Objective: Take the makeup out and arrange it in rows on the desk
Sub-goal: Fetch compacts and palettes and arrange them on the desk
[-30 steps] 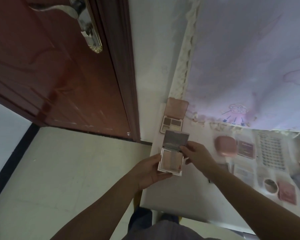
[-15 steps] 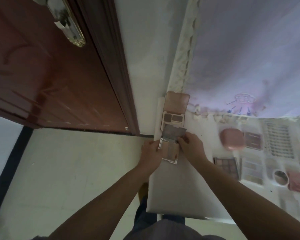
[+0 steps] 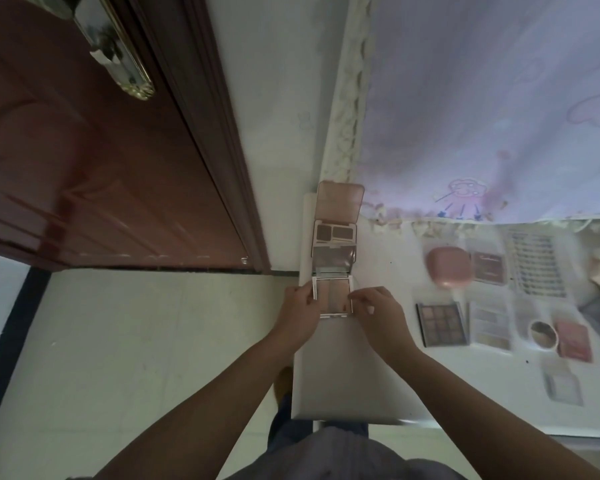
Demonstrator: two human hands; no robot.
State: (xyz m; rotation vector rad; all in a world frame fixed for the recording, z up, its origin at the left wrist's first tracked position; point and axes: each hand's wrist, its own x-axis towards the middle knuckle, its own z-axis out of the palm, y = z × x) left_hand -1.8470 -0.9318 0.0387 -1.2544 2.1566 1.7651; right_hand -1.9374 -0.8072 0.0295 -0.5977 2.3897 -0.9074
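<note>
Hands pinch an open palette [image 3: 333, 299] on the desk [image 3: 343, 382], left hand [image 3: 297, 315] at its left edge, right hand [image 3: 378, 313] at its right, just near of another open compact [image 3: 336, 223]. More makeup [image 3: 442, 323] lies right.

counter [image 3: 340, 386]: white, lower centre to right | left edge: two open palettes [image 3: 334, 271] end to end | right of centre: pink compact [image 3: 450, 266]; nine-pan palette [image 3: 442, 324]; lash tray [image 3: 537, 268]; round pot [image 3: 543, 335]
</note>
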